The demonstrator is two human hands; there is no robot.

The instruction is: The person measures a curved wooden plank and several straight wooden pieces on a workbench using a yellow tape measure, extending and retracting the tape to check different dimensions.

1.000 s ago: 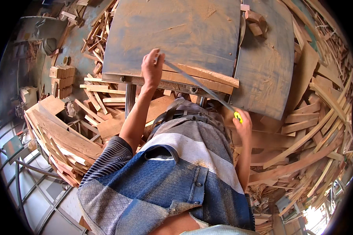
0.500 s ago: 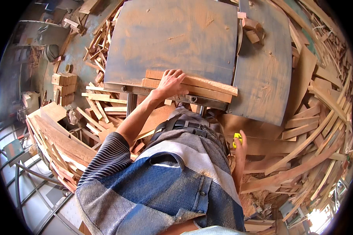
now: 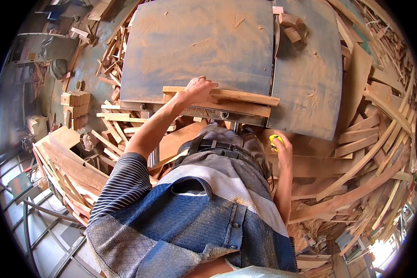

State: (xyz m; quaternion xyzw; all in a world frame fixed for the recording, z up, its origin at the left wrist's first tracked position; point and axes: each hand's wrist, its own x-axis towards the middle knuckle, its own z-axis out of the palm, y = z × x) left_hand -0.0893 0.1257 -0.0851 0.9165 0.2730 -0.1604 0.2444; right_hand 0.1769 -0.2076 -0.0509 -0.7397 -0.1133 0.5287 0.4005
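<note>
Nearby, the yellow tape measure sat against the curled fingers of the raised right hand, gripped short of the tabletop's near edge. Farther on, the near strip lay along that edge; the left hand, arm stretched forward, straddled the far strip, thumb and bent fingers closed around it.

A woodworking workshop: a broad grey metal machine table smeared with tan sawdust, a jumbled heap of long brown timber strips to its right, and squared pale wooden blocks stacked to its left
</note>
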